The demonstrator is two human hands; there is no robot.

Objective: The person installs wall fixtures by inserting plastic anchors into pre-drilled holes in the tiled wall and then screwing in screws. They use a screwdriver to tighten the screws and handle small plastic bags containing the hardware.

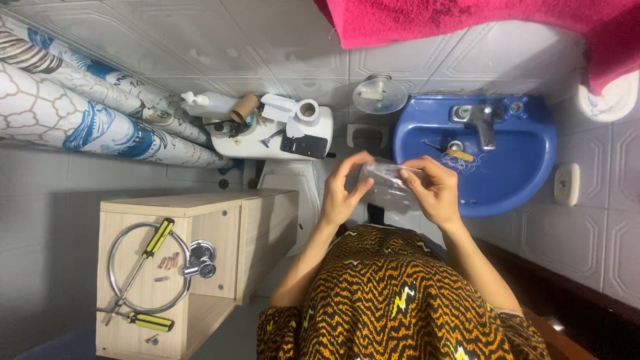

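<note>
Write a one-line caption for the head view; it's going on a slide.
Both hands, left hand and right hand, hold a clear plastic bag near a blue sink; screwdrivers lie on a wooden cabinet.

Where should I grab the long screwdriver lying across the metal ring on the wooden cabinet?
Probably by the yellow-and-black handle of the long screwdriver, coming from above. The handle sits clear at the upper end, past the chrome ring, while the thin shaft slants down across it on the wooden cabinet.
</note>
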